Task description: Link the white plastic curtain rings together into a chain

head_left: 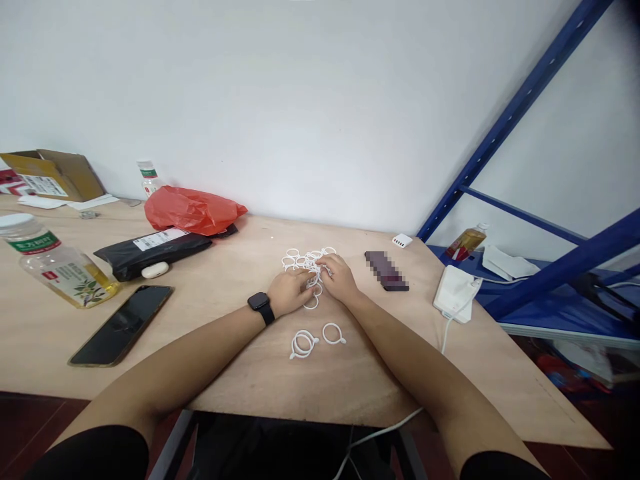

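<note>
- Head view: bottle (75,272) at left has Chinese characters on its green band (37,243), too blurry to read for sure. Black parcel (173,255) label (161,239), same problem.
- Left hand (289,293) and right hand (341,280) angle inward, nearly together, curled over white rings (305,263) piled mid-table; can't tell if either's gripping one.

A white wall (310,120) backs the pale wooden table (240,267) and blue shelving (575,263), over a dark-red, apparently tiled floor (25,420).

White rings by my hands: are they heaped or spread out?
Mostly heaped: the white rings overlap in a cluster at your left hand and right hand, while three other rings lie closer to you.
</note>
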A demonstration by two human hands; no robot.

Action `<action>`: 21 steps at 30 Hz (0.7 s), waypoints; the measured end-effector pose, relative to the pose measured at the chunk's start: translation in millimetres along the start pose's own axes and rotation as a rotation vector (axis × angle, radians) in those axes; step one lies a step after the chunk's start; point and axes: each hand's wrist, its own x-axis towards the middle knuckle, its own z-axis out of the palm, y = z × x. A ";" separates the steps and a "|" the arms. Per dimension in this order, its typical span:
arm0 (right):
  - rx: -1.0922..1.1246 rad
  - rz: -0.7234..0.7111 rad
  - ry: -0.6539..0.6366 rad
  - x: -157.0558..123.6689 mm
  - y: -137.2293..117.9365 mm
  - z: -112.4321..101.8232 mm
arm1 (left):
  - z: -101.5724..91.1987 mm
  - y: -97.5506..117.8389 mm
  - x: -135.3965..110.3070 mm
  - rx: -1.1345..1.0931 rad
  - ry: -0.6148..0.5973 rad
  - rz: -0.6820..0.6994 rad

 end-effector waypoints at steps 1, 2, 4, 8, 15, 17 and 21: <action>0.001 -0.003 0.000 0.1 0.1 0.0 | 0.4 -1.1 0.1 0.000 0.011 -0.016; 0.001 -0.005 0.001 0.2 0.2 -0.1 | 0.5 -2.0 0.1 0.001 0.024 -0.031; 0.003 -0.011 0.001 0.4 0.0 -0.2 | -0.7 -2.7 0.0 -0.002 0.071 -0.055; 0.003 -0.013 -0.004 0.2 -0.7 -0.1 | -8.9 0.7 0.4 -0.117 0.168 0.072; 0.005 0.014 0.009 0.1 0.9 2.5 | -16.7 26.0 -2.4 -0.364 -0.147 0.499; 0.001 0.014 0.011 0.2 1.0 2.8 | -14.4 30.6 -4.5 -0.377 -0.217 0.506; -0.008 0.021 0.018 0.3 -0.1 2.5 | -10.1 29.2 -6.5 -0.325 -0.290 0.488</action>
